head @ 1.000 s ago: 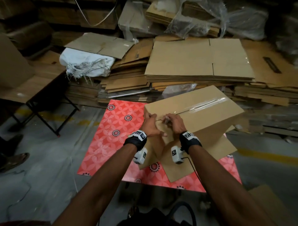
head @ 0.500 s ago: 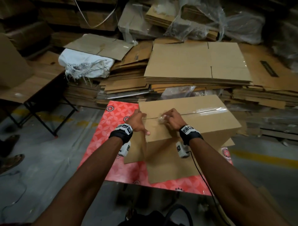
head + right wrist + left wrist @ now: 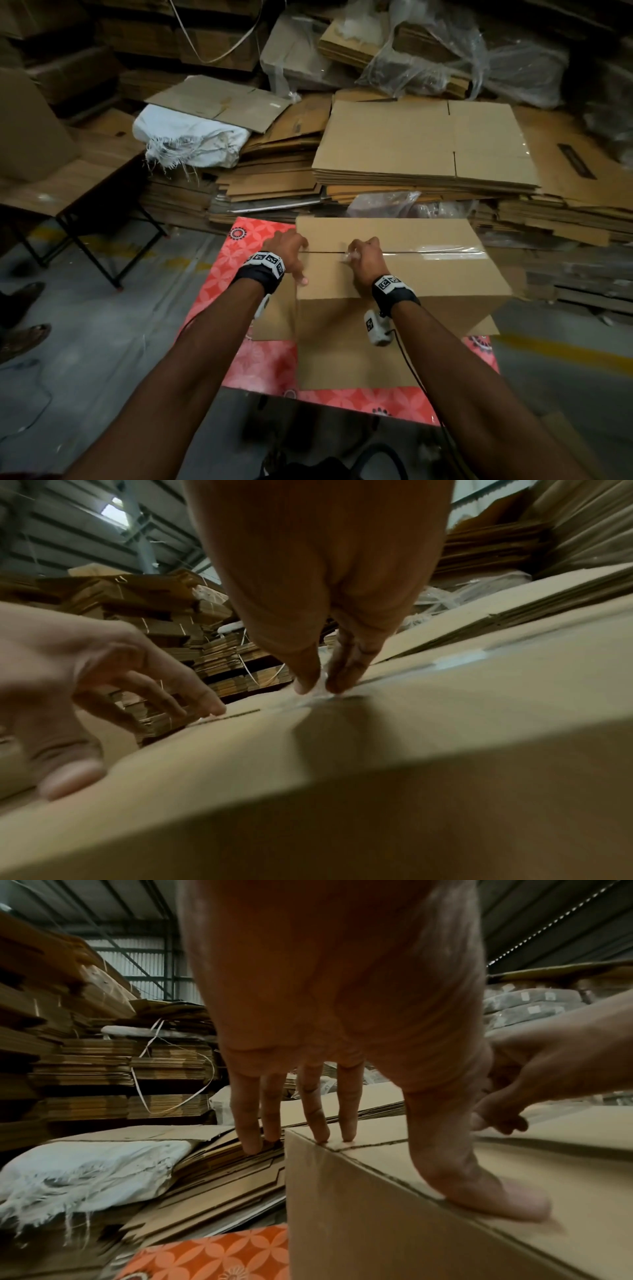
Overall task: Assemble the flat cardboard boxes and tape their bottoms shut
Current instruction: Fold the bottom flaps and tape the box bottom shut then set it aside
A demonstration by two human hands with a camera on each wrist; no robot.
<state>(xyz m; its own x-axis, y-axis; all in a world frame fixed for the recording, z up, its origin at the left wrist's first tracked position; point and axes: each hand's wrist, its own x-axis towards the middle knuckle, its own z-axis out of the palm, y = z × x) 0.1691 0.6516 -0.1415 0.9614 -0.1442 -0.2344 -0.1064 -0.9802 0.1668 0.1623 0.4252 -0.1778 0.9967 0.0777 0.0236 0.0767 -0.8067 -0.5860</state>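
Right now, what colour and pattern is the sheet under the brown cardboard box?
Red-orange sheet with a pale petal lattice and dark round medallions; clearest in the head view.

The box (image 3: 394, 274) sits on the mat (image 3: 246, 363), flat cardboard stacks (image 3: 421, 147) behind it.

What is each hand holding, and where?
Right hand pinches the clear tape's loose end at the seam. Left hand only presses the box's left corner.

A brown cardboard box (image 3: 394, 274) is stood upturned beneath both hands, its flaps closed. Clear tape (image 3: 445, 248) is laid along the centre seam rightward from the right hand; leftward, the seam is left bare.
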